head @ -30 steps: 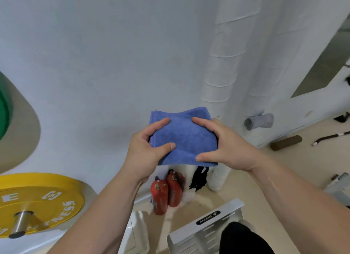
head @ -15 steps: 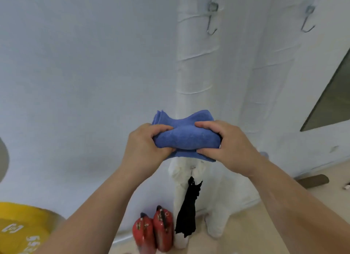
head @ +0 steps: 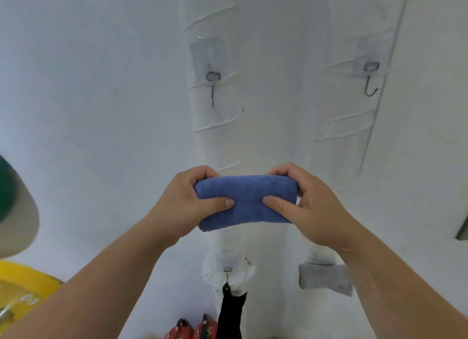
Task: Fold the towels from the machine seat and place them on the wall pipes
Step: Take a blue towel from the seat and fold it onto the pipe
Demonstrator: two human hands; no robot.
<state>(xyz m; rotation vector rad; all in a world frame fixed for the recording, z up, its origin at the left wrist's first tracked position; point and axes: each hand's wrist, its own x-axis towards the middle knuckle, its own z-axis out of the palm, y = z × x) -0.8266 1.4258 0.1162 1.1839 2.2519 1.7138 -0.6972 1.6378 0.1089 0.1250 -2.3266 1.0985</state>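
Two hands, one towel. Head view, the only one.

Folded blue terry towel is held up in front of the wall, clear of any surface. Left hand grips its left end and right hand its right end. Thumbs press flat on the near face; fingers curl over the top edge to the far side.

Judgement: the two-ended pinch keeps the layers from springing open and squares the bundle into a compact bar before it goes onto a pipe. The fold looks finished or nearly so; placing not yet done.

Behind the towel are two vertical white tape-wrapped wall pipes, side by side against a white painted wall. Each carries a small metal hook on a clear adhesive pad.

Lower down, a rolled grey towel sits at the right-hand pipe; what bears it is partly hidden by the right forearm. A black cloth hangs from a lower hook on the left-hand pipe.

Two red fire extinguishers show at the bottom edge. Yellow weight plate and green weight plate are at far left. Machine seat not in view.
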